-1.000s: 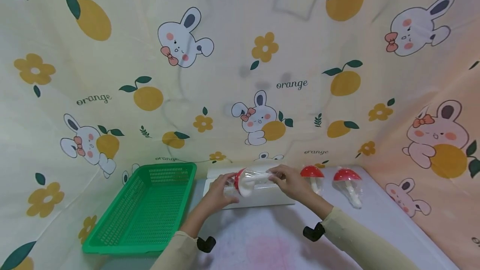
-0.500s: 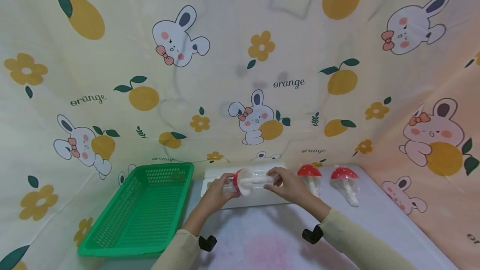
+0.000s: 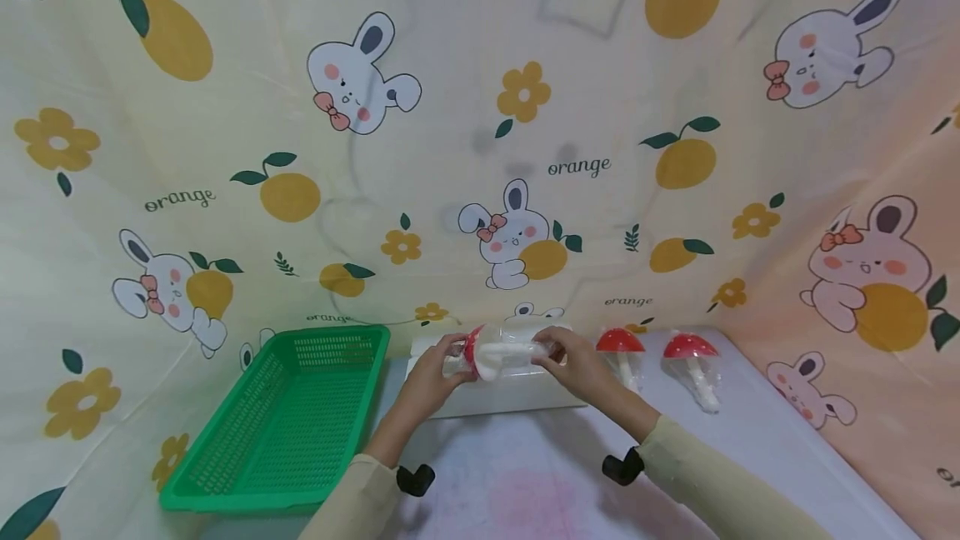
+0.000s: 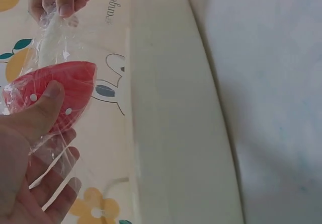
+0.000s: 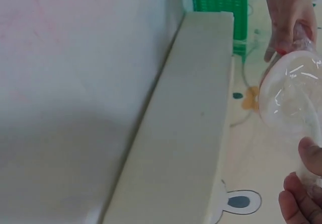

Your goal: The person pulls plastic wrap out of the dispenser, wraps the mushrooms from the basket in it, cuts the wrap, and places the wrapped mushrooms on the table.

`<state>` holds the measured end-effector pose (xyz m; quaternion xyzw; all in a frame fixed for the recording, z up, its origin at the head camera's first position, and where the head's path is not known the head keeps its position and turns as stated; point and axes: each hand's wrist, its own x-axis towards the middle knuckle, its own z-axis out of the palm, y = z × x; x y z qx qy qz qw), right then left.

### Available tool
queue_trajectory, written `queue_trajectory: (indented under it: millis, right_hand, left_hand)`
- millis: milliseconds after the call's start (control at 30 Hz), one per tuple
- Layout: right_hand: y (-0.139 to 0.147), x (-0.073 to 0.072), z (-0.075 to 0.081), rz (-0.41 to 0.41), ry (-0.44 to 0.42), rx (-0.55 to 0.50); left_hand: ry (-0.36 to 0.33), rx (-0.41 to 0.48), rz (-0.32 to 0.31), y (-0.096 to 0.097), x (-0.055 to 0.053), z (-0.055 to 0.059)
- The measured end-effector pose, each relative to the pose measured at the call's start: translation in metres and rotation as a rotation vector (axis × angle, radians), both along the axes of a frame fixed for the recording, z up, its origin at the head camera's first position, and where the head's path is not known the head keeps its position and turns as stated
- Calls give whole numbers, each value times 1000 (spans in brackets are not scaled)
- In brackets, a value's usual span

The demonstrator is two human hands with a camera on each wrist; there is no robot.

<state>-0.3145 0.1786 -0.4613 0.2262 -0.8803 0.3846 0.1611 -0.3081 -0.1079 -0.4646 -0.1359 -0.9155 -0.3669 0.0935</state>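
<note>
A toy mushroom point(image 3: 491, 354) with a red, white-dotted cap and a white stem lies sideways in a clear plastic bag, held in front of me over a long white box-like object point(image 3: 510, 394). My left hand point(image 3: 433, 373) grips the cap end, and the left wrist view shows its thumb pressed on the red cap point(image 4: 75, 90). At the stem end my right hand point(image 3: 573, 361) pinches the stem and bag between thumb and fingers. In the right wrist view the cap's pale underside point(image 5: 287, 90) faces the camera through the shiny film.
A green perforated basket point(image 3: 277, 494) stands on the table point(image 3: 525, 473) at left. Two more bagged mushrooms lie at right, one red cap point(image 3: 620, 341) close behind my right hand and another bagged mushroom point(image 3: 693, 365) farther right. A patterned cloth point(image 3: 450, 148) hangs behind the table.
My left hand has risen slightly with the cap end of the mushroom, and its fingers have shifted on the cap. The right hand stays at the stem end.
</note>
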Motion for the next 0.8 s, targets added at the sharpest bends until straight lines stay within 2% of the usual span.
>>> queue_trajectory:
  millis: [333, 800]
  right_hand:
    - [2, 0, 16, 20, 64, -35]
    - [2, -1, 36, 58, 114, -54]
  left_hand:
    - [90, -16, 18, 2, -1, 16]
    - [81, 41, 36, 3, -2, 33]
